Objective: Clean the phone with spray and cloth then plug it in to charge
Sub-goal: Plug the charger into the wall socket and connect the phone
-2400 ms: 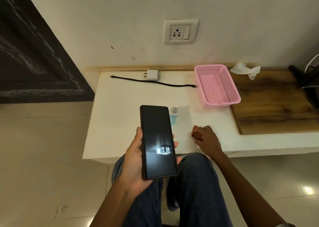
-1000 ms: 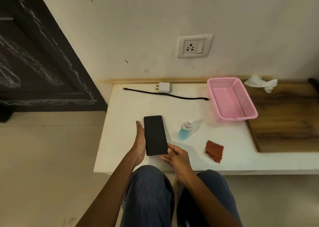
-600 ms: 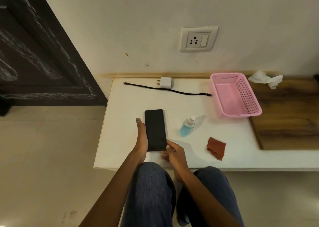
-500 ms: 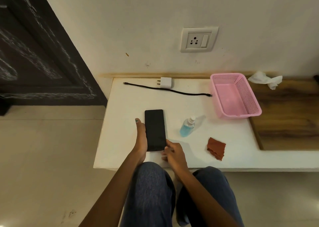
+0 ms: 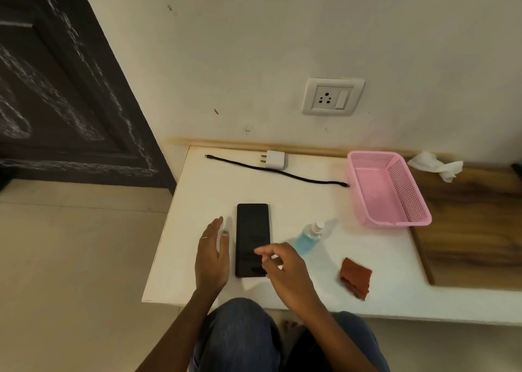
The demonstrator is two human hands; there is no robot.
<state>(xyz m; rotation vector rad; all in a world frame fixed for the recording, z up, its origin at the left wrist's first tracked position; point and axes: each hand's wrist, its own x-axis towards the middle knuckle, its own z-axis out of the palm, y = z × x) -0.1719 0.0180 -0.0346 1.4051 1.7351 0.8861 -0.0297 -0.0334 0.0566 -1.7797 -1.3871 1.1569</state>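
The black phone lies flat, screen up, on the white table. My left hand rests open just left of it, fingers straight, holding nothing. My right hand hovers over the phone's lower right corner with fingers loosely apart and empty. A small spray bottle of blue liquid stands right of the phone. A folded rust-brown cloth lies further right. A white charger plug and a black cable lie near the wall, below the wall socket.
A pink plastic basket sits at the table's back right. Beside it lies a wooden board with a crumpled white tissue at its far edge. A dark door fills the left. My knees are under the table's front edge.
The phone went from my left hand down onto the table. Both hands have let go of it; the left slid aside and the right lifted above its lower end.
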